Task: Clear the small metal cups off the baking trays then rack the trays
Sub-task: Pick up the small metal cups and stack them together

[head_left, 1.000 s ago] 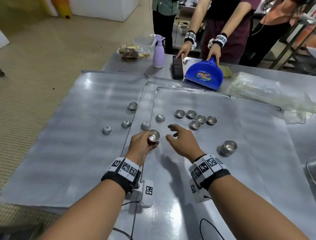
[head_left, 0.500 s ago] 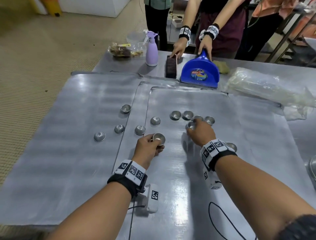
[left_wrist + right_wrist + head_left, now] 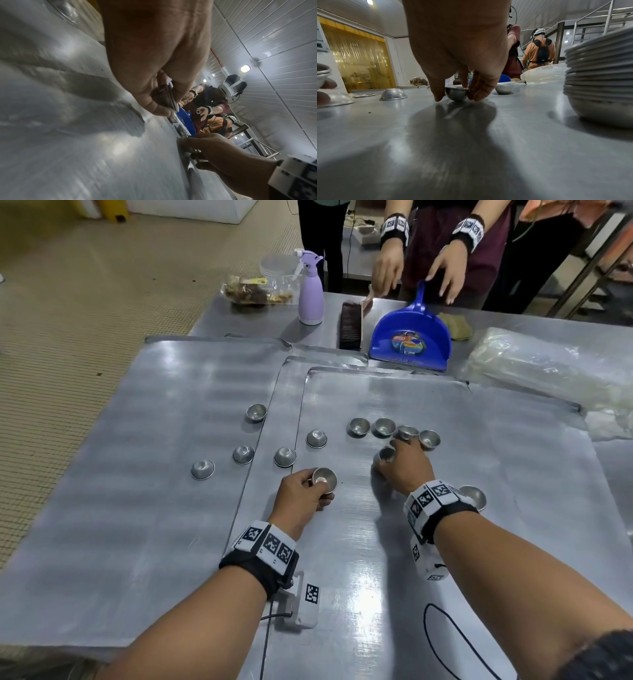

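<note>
Gathering of small metal cups from overlapping baking trays, partway through. The left hand holds a cup pinched between thumb and curled fingers, lifted just above the tray; the left wrist view suggests more than one nested rim, though this cannot be told for certain. The right hand has its fingertips closed round the rim of an upright cup that rests on the tray. A stack of nested cups stands beside the right wrist, evidence of cups already collected. Three upright cups remain beyond the right hand, and five more, four of them inverted, lie to the left across the trays. No tray appears ready for racking; the larger part of the task is judged outstanding.
</note>
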### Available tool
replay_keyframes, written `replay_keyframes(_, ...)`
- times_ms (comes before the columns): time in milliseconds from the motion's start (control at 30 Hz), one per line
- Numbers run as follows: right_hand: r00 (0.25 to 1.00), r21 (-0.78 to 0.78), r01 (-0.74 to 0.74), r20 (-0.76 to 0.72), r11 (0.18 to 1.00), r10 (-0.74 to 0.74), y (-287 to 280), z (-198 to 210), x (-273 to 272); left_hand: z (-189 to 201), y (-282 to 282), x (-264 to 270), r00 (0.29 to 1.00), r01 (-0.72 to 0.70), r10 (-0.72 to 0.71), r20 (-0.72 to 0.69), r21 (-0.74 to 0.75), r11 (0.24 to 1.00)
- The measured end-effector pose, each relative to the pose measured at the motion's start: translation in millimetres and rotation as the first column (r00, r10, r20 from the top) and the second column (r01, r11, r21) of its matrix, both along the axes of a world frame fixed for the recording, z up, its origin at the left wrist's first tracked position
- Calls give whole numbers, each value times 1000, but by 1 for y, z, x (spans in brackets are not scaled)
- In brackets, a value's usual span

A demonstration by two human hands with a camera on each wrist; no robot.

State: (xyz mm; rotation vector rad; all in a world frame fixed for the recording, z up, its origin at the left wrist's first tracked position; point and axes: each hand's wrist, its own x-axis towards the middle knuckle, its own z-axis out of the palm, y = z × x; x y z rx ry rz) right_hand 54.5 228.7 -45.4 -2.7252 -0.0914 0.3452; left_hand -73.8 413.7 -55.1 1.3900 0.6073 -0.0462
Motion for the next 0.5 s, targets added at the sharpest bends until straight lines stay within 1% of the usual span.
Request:
replay_keyframes(167, 1000, 22, -7, -28, 1000, 8, 0, 1, -16, -4, 5, -2, 1000, -2, 2, -7, 14, 1000)
replay_keyframes(267, 999, 37, -36, -37, 999, 37, 1, 4, -27, -2, 6, -4, 1000, -8, 8, -7, 13, 1000)
replay_keyframes(500, 993, 175, -95, -48, 980, 105, 26, 18, -68, 0, 16, -13, 999, -38, 38, -20, 10, 999)
